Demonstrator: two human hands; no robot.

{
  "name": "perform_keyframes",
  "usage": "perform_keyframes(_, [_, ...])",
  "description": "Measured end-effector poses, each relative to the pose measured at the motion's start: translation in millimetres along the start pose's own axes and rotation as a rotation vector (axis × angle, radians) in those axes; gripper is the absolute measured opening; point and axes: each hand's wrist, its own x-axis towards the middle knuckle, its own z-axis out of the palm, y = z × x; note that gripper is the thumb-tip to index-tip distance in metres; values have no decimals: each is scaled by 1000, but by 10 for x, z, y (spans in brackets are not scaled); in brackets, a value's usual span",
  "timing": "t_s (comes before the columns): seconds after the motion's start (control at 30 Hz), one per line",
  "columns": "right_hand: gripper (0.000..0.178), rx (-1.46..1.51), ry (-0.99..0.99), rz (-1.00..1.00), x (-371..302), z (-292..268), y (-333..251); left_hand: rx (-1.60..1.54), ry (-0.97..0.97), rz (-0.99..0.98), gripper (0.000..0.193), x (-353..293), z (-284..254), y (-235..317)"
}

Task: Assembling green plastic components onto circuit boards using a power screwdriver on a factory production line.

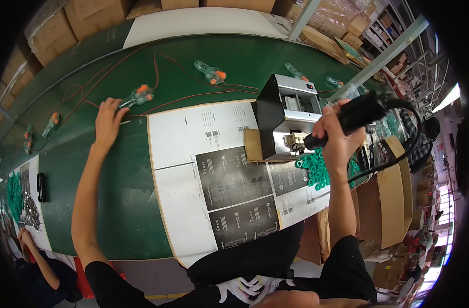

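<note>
My left hand [108, 120] reaches over the green bench with its fingers closed on the narrow end of a clear plastic device [138, 96]. Orange parts show at that device's far end, and a thin red wire runs close by. On the right, my right hand [338, 131] is wrapped round a black corded power screwdriver [355, 114], its tip pointing left. Just left of that tip stands a black and silver box-shaped machine [291, 115], probably a screw feeder. Green rings [315, 169] lie heaped below my right wrist.
More clear devices with orange parts [212, 73] lie along the green bench [126, 205], joined by red wires. Printed sheets [178, 205] cover the middle. A black marker-like object [41, 187] and small metal parts [31, 213] lie left, near another person's hands [25, 237]. Cardboard boxes [396, 200] stand right.
</note>
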Motion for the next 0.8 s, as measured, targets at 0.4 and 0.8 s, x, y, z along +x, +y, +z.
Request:
perform_keyframes(0.4, [38, 216, -201, 14, -549, -195, -384, -359, -71, 389, 56, 1565, 1346, 1049])
perform_keyframes(0.8, [43, 289, -315, 52, -642, -440, -420, -212, -334, 383, 33, 1057, 702, 1511])
